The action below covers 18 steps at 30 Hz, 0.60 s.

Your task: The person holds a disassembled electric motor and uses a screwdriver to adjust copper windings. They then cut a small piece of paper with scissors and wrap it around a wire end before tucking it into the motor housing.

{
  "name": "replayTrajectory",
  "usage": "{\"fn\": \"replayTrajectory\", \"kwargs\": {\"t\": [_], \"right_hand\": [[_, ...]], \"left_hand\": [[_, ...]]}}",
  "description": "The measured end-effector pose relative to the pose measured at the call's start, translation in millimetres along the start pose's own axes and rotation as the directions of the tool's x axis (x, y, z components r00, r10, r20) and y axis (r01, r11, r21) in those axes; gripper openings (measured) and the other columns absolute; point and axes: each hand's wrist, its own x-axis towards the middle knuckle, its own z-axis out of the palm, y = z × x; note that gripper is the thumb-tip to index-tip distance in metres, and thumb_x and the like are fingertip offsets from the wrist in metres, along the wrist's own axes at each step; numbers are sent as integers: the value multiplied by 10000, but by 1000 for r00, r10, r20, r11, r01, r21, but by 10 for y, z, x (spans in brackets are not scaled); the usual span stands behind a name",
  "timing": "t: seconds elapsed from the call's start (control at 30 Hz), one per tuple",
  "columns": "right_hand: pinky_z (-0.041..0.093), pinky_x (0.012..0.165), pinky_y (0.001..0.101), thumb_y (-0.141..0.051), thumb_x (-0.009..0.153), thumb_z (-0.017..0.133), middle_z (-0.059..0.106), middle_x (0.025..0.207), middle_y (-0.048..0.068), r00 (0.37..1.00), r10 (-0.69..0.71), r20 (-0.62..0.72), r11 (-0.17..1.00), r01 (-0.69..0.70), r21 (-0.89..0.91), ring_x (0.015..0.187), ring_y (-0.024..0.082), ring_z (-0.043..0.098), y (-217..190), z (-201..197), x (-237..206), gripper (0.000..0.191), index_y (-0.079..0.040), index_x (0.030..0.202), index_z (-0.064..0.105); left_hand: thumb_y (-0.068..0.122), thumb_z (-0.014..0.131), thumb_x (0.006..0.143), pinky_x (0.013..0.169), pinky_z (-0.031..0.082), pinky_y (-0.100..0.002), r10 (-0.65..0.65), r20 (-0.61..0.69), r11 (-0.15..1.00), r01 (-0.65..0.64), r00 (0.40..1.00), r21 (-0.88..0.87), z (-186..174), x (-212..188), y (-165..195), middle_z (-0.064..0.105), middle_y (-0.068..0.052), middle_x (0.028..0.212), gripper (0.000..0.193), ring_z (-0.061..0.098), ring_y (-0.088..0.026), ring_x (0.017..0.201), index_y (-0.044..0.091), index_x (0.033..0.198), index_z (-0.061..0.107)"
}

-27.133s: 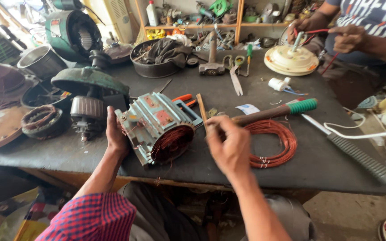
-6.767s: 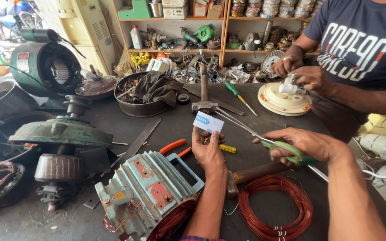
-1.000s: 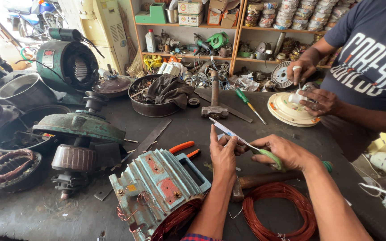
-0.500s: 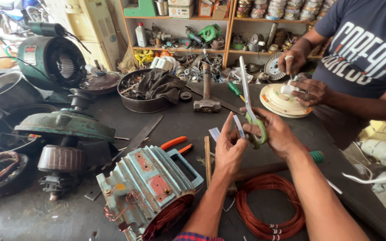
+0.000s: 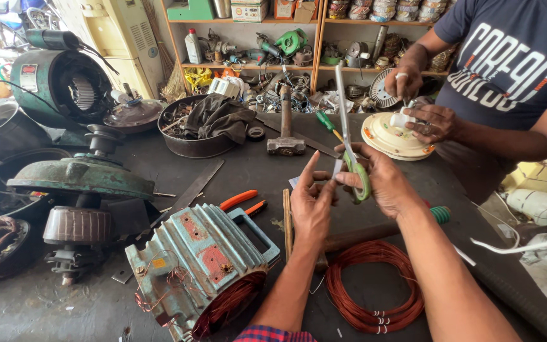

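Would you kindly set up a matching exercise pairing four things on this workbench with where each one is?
Things:
1. scissors
2. copper wire coil
3. hammer
4. dark rag

Places:
A. in the round metal pan
B. in the right hand
C. flat on the bench under the right forearm
D. head down, handle towards the shelves

Pairs: 1-B, 2-C, 3-D, 4-A

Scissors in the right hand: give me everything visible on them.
The scissors have long, narrow, silvery metal blades and light green plastic handle loops. They are held roughly upright, tips pointing up toward the shelves, blades nearly closed. The right hand grips the handles, fingers through the loops. The left hand sits just beside them, its fingertips pinching a small pale strip right against the lower blades. They hang above the dark workbench, touching nothing else.
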Motion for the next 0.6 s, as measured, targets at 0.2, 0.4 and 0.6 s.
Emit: {"fn": "replayTrajectory", "kwargs": {"t": [0.2,0.4,0.6], "right_hand": [[577,593,251,-240,749,833,662,858,-20,994,100,49,914,-72,-400,739,98,681,-243,-187,-79,551,-130,1265,671],[578,588,279,-414,776,759,691,730,9,880,453,145,835,-362,-414,631,126,647,-467,-457,-241,587,-162,1303,708],[451,541,271,-370,718,875,550,675,-18,814,572,102,675,-396,-623,597,101,543,-559,-599,-349,635,-193,1314,741]], "left_hand": [[-70,610,924,622,462,-228,-62,-94,996,55,994,-73,-65,66,-55,742,-116,1024,629,573,-56,731,70,1527,500],[-57,588,910,597,429,-205,-62,-112,962,30,992,-270,-116,54,-51,750,-140,1123,694,532,-31,687,61,1571,415],[-55,602,910,571,422,-212,-22,-117,935,-21,993,-353,-127,87,-115,751,-187,1151,768,520,-36,648,60,1614,316]]}}
